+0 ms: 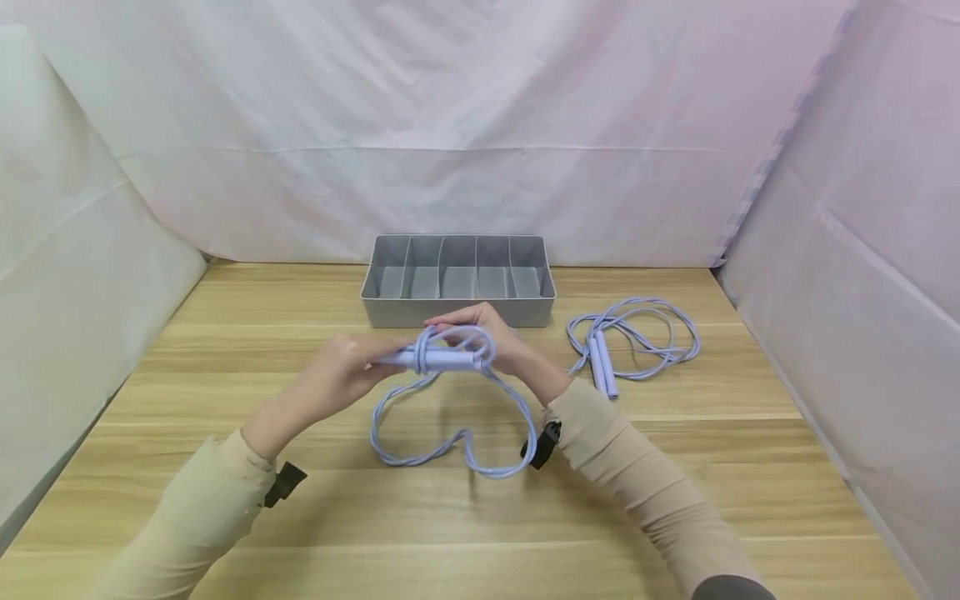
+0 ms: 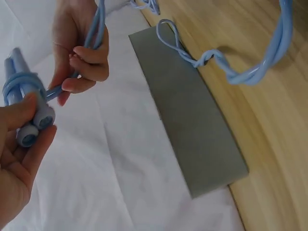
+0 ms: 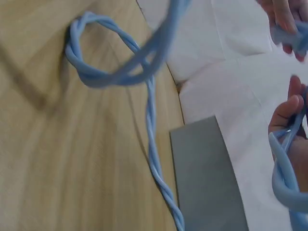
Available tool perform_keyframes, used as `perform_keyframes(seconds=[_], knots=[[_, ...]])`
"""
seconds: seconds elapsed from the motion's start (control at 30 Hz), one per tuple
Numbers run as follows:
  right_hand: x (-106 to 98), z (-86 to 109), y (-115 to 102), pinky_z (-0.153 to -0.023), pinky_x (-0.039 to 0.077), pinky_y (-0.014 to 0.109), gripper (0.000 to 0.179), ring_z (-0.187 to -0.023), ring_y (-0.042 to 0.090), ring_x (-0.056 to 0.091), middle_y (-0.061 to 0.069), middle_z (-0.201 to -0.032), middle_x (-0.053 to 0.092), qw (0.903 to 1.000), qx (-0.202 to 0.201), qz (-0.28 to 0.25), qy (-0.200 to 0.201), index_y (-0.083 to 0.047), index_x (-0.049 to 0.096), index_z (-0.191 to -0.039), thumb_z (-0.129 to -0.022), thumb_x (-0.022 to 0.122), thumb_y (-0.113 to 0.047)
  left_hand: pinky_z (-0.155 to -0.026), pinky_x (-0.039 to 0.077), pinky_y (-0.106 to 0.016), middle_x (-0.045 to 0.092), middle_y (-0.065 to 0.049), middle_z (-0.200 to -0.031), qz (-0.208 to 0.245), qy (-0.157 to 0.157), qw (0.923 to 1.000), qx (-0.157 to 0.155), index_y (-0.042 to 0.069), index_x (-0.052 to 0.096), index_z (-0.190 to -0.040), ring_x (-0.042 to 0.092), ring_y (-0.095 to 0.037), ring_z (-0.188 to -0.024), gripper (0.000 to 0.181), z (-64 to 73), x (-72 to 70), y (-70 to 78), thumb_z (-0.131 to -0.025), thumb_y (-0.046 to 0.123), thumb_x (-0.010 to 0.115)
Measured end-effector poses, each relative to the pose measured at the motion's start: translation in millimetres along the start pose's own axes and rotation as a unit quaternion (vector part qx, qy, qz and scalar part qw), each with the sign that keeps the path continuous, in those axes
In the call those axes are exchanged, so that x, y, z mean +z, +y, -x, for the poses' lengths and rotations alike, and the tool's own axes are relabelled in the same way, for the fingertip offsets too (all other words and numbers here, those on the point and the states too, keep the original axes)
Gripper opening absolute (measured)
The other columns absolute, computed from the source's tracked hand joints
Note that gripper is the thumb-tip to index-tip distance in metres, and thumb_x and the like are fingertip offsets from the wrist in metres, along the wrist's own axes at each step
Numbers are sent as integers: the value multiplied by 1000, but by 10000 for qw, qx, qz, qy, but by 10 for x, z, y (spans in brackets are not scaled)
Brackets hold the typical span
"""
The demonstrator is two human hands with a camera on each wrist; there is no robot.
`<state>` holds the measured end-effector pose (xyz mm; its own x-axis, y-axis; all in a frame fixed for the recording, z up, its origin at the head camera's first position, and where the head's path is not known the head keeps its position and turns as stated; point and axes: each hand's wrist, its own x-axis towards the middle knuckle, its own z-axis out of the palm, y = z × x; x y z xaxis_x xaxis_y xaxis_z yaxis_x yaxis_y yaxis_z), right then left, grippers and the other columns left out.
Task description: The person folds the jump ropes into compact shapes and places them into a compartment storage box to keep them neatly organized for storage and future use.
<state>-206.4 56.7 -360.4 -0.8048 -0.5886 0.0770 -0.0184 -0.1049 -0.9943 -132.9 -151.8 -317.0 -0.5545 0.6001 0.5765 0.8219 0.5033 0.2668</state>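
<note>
A light blue jump rope is held up over the table, its two handles (image 1: pixel 450 360) side by side. My left hand (image 1: pixel 341 379) grips these handles near one end, with the thumb across them in the left wrist view. Cord is wound around the middle of the handles (image 2: pixel 21 82). My right hand (image 1: pixel 491 333) has its fingers curled on the doubled cord (image 2: pixel 96 29) just beside the wrap. Below both hands hangs a long twisted loop of the cord (image 3: pixel 150 106), dipping toward the tabletop.
A grey box (image 1: pixel 461 312) with several compartments stands at the back of the wooden table (image 1: pixel 375 533). A second light blue jump rope (image 1: pixel 603 367) lies loosely coiled to the right, handles together. White sheeting (image 1: pixel 465 192) encloses the back and sides.
</note>
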Motion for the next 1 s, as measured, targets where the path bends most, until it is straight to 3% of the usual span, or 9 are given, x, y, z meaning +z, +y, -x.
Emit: perform_keyframes(seconds=[0.1, 0.23, 0.33, 0.43, 0.6, 0.7, 0.83, 0.93, 1.0], knots=[[121, 0, 94, -58, 41, 19, 22, -64, 8, 48, 0, -76, 62, 9950, 351, -862, 364, -6, 68, -88, -91, 48, 1, -51, 52, -27, 69, -14, -83, -222, 732, 9968, -233, -2, 67, -99, 63, -17, -59, 33, 0, 93, -91, -67, -5, 74], [243, -12, 187, -55, 40, 18, 27, -60, 8, 43, -2, -69, 54, 9801, 796, -1667, 722, -11, 61, -77, -94, 42, -3, -49, 51, -31, 69, -16, -80, -658, 1418, 9862, -554, -2, 67, -99, 60, -18, -53, 32, -1, 270, -196, -68, -4, 74], [314, -28, 211, -52, 41, 15, 20, -57, 6, 45, -1, -69, 56, 9696, 1004, -1936, 1110, -1, 62, -91, -95, 43, -6, -41, 44, -29, 68, -17, -76, -935, 1716, 9772, -835, -3, 67, -99, 52, -14, -44, 32, 3, 411, -264, -69, -2, 74], [370, -57, 229, -52, 44, 14, 28, -56, 6, 48, 2, -72, 60, 9619, 1131, -2065, 1387, 11, 53, -114, -95, 45, -9, -33, 29, -24, 67, -16, -69, -1225, 1931, 9674, -1087, -3, 67, -99, 32, -8, -37, 32, 7, 503, -304, -69, 0, 75], [421, -67, 236, -61, 54, 19, 35, -56, 7, 57, 18, -91, 66, 9579, 1212, -1897, 1781, 12, 50, -119, -93, 50, -12, -33, 20, -23, 64, -14, -58, -1457, 2000, 9609, -1243, -1, 68, -99, 21, -5, -38, 32, 4, 540, -320, -68, 4, 76], [414, -35, 244, -71, 54, 25, 33, -61, 8, 61, 25, -107, 61, 9641, 1150, -1615, 1768, 8, 55, -115, -91, 54, -15, -33, 22, -22, 63, -13, -56, -1353, 1909, 9630, -1334, -3, 67, -100, 19, -3, -38, 33, 7, 540, -328, -68, 4, 76], [357, -1, 318, -74, 54, 28, 33, -71, 14, 66, 21, -104, 64, 9743, 943, -1422, 1468, 5, 60, -111, -89, 58, -19, -33, 26, -23, 65, -15, -61, -1116, 1772, 9647, -1600, -4, 66, -102, 19, -3, -37, 36, 31, 528, -341, -68, 2, 76], [323, 42, 310, -77, 53, 31, 31, -82, 23, 67, 21, -102, 65, 9790, 996, -1039, 1447, 6, 59, -111, -89, 57, -15, -38, 40, -28, 68, -19, -76, -731, 1628, 9640, -1970, -5, 65, -102, 41, -10, -39, 35, 57, 504, -357, -69, 3, 76], [326, 103, 227, -80, 52, 33, 28, -88, 29, 65, 24, -104, 63, 9816, 1087, -446, 1506, 10, 57, -112, -89, 55, -8, -48, 51, -31, 67, -22, -86, -6, 1489, 9584, -2436, -6, 65, -102, 59, -20, -52, 35, 76, 483, -373, -70, 2, 75]])
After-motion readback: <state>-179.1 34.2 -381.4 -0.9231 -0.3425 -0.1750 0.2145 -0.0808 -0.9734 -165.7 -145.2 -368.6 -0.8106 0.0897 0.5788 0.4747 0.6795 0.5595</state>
